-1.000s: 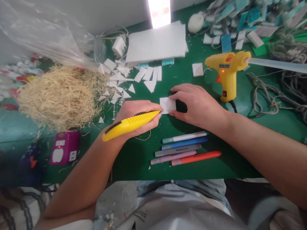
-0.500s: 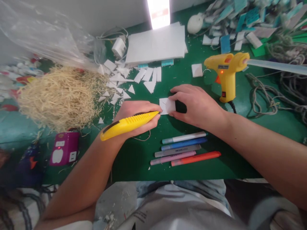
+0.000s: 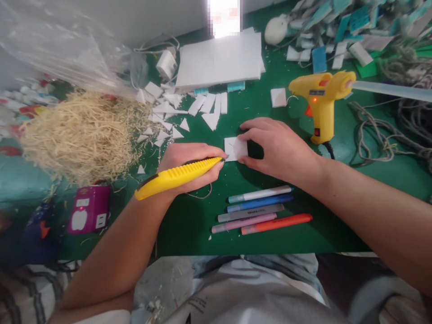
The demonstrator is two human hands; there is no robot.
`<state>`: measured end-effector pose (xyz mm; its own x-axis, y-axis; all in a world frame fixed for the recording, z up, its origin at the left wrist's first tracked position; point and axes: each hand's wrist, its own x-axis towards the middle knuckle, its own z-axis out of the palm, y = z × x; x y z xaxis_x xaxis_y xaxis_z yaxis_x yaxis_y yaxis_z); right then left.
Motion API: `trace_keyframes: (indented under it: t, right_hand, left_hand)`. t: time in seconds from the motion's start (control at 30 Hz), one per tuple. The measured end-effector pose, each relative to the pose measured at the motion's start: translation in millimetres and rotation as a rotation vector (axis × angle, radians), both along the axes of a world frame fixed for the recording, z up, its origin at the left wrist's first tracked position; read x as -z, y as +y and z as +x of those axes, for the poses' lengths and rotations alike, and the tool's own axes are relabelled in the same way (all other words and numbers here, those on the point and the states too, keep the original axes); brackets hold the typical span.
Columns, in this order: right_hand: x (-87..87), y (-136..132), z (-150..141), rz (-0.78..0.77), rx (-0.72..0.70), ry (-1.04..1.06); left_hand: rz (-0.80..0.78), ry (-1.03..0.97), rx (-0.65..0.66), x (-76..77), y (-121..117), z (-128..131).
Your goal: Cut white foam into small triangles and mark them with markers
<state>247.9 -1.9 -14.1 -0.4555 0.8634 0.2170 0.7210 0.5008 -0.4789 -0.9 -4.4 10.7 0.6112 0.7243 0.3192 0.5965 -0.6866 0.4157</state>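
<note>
My left hand (image 3: 189, 164) is closed around a yellow utility knife (image 3: 178, 177), its handle slanting back over my wrist. The blade end touches or nearly touches the left edge of a small white foam board square (image 3: 232, 150). A short line marks the square's face. My right hand (image 3: 270, 141) grips the square's right side between thumb and fingers, holding it on the green table. Just below lie several markers (image 3: 256, 208), in white, blue, grey, pink and orange. White foam offcuts (image 3: 205, 105) lie beyond the square.
A yellow glue gun (image 3: 320, 103) with a lit indicator stands at the right, by grey cord (image 3: 374, 135). White sheets (image 3: 219, 63) lie at the back. Wood shavings (image 3: 81, 139) are heaped left, above a purple power adapter (image 3: 89, 210). Foam scraps (image 3: 337, 31) pile up back right.
The knife's handle end has swung slightly left and down, with its tip still by the square's left edge. My right hand and the square are almost unmoved.
</note>
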Motion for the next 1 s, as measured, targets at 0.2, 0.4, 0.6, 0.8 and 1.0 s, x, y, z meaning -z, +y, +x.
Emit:
trace_keyframes:
  t: [0.2,0.4,0.6,0.8,1.0]
  right_hand:
    - [-0.6,-0.1,-1.1,-0.009,0.010,-0.015]
    - [-0.1,0.9,0.0,-0.016,-0.001,-0.008]
    - [-0.8,1.1,0.5,-0.015,-0.007,0.007]
    - [-2.1,0.4,-1.1,-0.026,-0.001,-0.005]
    - [-2.9,-0.3,-1.8,-0.026,0.006,-0.008]
  left_hand:
    - [-0.017,-0.019,-0.021,-2.3,-1.6,0.7]
    - [-0.025,-0.121,-0.099,-8.0,-3.7,1.1]
    - [-0.114,-0.068,-0.082,-8.5,-2.0,6.0]
    - [-0.156,-0.076,-0.087,-5.7,0.3,4.3]
    - [-0.175,-0.041,-0.097,-5.4,1.0,3.4]
